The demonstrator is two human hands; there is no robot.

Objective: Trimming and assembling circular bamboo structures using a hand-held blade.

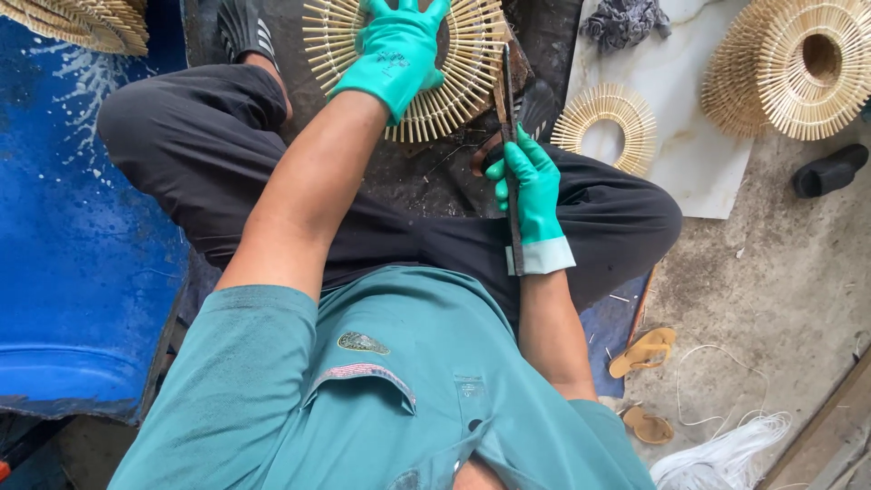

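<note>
Evidently mid-trim on a bamboo-stick ring (454,68): left hand (396,53), in a green glove, spread flat and pressed down on top of the ring, fingers open, pinning rather than gripping. Right hand (528,186), gloved the same, closed tight round the handle of a long dark blade (504,100), tip pointing away from the body and lying against the ring's edge just right of the pinning palm. Ring itself resting on a dark work surface (417,177) between the folded knees. Beyond the blade hand: a smaller finished ring (606,127) on a pale marbled board (708,181), then a stack of rings (798,63). Next move, by judgement: steady downward pressure from the flat palm, blade kept clear of those spread fingers, ring turned a little under the palm to offer a fresh stretch of stick ends.
</note>
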